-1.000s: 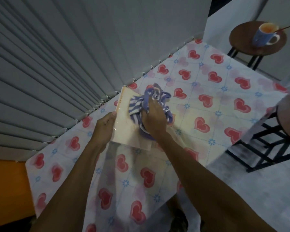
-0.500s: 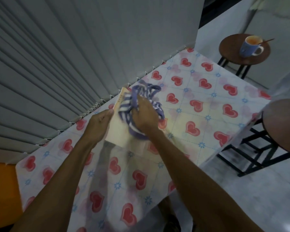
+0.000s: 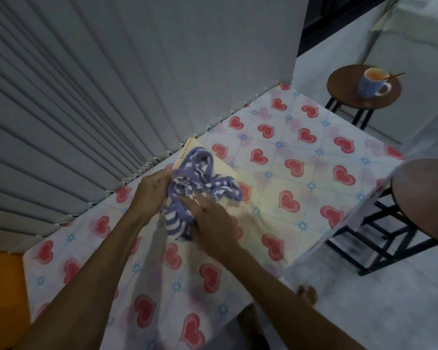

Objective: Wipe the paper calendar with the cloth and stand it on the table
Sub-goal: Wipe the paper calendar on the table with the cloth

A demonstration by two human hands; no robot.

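A cream paper calendar [image 3: 223, 166] lies flat near the table's back edge, by the grey blinds. A purple and white striped cloth [image 3: 200, 183] is bunched over most of it. My right hand [image 3: 208, 218] presses flat on the cloth's near part, fingers spread. My left hand [image 3: 152, 190] pinches the cloth and the calendar's left edge; which of the two it grips I cannot tell exactly. Only the calendar's top strip and right corner show.
The table wears a white cloth with red hearts [image 3: 288, 198]. Grey vertical blinds [image 3: 111, 97] stand right behind it. A round stool [image 3: 344, 97] at the back right carries a blue mug [image 3: 369, 83]. Another round stool [image 3: 425, 198] stands to the right. My feet [image 3: 306, 294] show below.
The cloth has slid toward me and to the left across the calendar, with my right hand on it. My left hand has moved from the calendar's edge onto the cloth.
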